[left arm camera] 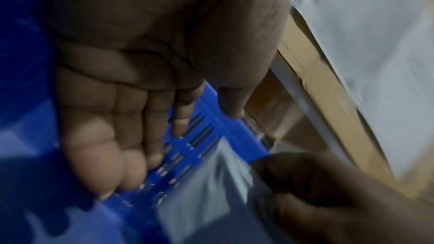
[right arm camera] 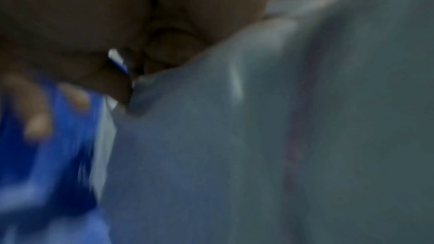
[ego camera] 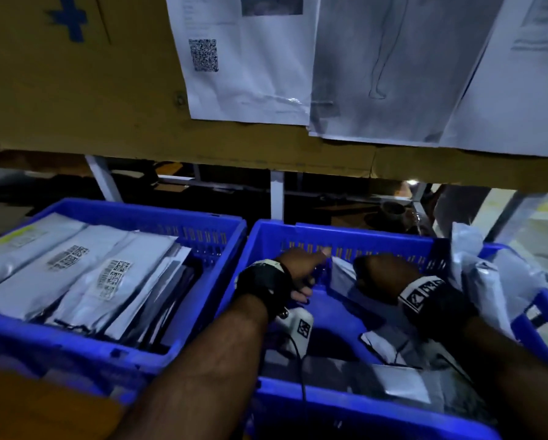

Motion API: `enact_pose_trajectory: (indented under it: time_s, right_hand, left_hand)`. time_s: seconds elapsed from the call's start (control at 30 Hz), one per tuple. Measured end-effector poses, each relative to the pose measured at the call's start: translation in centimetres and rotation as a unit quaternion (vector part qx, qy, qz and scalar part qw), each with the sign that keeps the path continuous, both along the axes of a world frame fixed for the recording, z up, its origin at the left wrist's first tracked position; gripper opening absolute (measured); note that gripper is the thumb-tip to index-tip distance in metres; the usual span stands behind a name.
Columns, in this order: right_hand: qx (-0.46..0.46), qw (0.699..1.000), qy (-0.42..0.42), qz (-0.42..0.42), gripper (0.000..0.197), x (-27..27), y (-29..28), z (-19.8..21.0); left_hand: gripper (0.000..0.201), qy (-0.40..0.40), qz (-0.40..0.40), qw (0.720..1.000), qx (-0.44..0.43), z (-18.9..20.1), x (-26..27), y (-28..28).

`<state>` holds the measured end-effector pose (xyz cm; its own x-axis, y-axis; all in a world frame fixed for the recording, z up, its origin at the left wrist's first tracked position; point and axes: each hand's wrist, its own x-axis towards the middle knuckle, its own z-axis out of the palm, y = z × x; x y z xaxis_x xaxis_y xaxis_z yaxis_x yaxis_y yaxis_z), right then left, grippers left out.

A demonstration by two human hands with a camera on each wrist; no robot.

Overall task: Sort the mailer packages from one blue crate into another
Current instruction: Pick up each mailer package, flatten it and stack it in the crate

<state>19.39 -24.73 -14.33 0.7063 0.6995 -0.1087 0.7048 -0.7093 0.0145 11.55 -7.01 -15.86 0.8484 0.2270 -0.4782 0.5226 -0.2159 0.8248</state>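
Cardboard panel [ego camera: 85, 100] with taped printed sheets [ego camera: 244, 58] hangs behind two blue crates side by side. Left crate [ego camera: 114, 347] is packed with grey mailer packages [ego camera: 85, 274], barcode labels up. Left hand [ego camera: 298, 271] reaches into the right crate [ego camera: 345, 408], fingers [left arm camera: 131, 136] straight and released against the slotted far wall, holding nothing. Right hand [ego camera: 383, 274] just beside it is clenched, pinching a grey mailer [left arm camera: 206, 198] at the far wall; more mailers [ego camera: 475, 274] lean at the crate's right side.
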Motion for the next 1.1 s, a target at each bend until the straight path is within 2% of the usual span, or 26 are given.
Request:
enact_pose_trajectory:
  time_s: [0.07, 0.13, 0.2, 0.27, 0.3, 0.37, 0.4, 0.53, 0.6, 0.7, 0.77, 0.83, 0.87, 0.9, 1.03, 1.1]
  right_hand:
    - [0.087, 0.996, -0.011, 0.009, 0.024, -0.5, 0.1, 1.2]
    - [0.138, 0.989, -0.024, 0.044, 0.024, -1.5, 0.6, 1.9]
    - [0.190, 0.974, -0.038, 0.117, 0.035, -2.4, 1.2, 2.1]
    - [0.245, 0.953, -0.036, 0.174, 0.041, -2.5, 1.4, 2.1]
    - [0.264, 0.946, -0.039, 0.182, 0.039, -2.3, 1.2, 2.2]
    - [0.297, 0.942, -0.038, 0.149, 0.042, -1.7, 0.6, 2.8]
    - [0.330, 0.938, -0.030, 0.104, 0.047, -1.0, 0.0, 3.3]
    - [0.368, 0.928, -0.043, -0.042, 0.060, 1.8, -2.9, 3.5]
    - [0.396, 0.913, 0.002, -0.096, 0.063, 2.8, -4.2, 3.6]
    - [0.479, 0.856, 0.144, -0.133, 0.047, 3.4, -5.0, 3.8]
    - [0.558, 0.787, 0.247, -0.085, 0.035, 3.0, -4.7, 3.9]
    - [0.623, 0.715, 0.314, -0.038, 0.034, 2.5, -4.1, 3.7]
    - [0.638, 0.696, 0.327, -0.038, 0.039, 2.3, -3.8, 3.6]
    - [0.646, 0.695, 0.312, -0.048, 0.042, 2.2, -3.5, 3.6]
    - [0.630, 0.737, 0.225, -0.090, 0.024, 2.1, -3.4, 3.8]
    - [0.617, 0.738, 0.253, -0.104, 0.022, 2.1, -3.7, 4.0]
  left_hand:
    - [0.071, 0.023, 0.020, 0.991, -0.131, 0.9, -0.2, 0.0]
    - [0.080, 0.009, 0.025, 0.972, -0.236, 1.8, -0.2, 0.5]
    - [0.065, -0.039, 0.034, 0.958, -0.283, 2.8, -0.3, 0.6]
    - [0.030, -0.106, 0.060, 0.955, -0.272, 3.2, -0.4, 0.6]
    - [0.027, -0.137, 0.078, 0.953, -0.258, 3.1, -0.3, 0.7]
    - [0.049, -0.187, 0.075, 0.952, -0.232, 2.9, -0.2, 1.1]
    - [0.055, -0.210, 0.063, 0.950, -0.224, 2.9, -0.2, 1.3]
    - [0.045, -0.283, 0.080, 0.929, -0.223, 3.6, -0.6, 1.8]
    - [0.040, -0.300, 0.086, 0.923, -0.226, 3.9, -0.8, 2.0]
    - [0.035, -0.300, 0.098, 0.923, -0.222, 4.1, -0.9, 2.0]
    - [0.031, -0.302, 0.103, 0.922, -0.218, 3.9, -0.8, 1.8]
    - [0.031, -0.308, 0.102, 0.920, -0.219, 3.8, -0.8, 1.6]
    - [0.032, -0.311, 0.104, 0.919, -0.218, 3.7, -0.7, 1.6]
    - [0.033, -0.313, 0.107, 0.918, -0.217, 3.6, -0.7, 1.7]
    - [0.031, -0.318, 0.122, 0.919, -0.197, 3.6, -0.5, 1.6]
    - [0.028, -0.320, 0.124, 0.920, -0.190, 3.7, -0.4, 1.6]
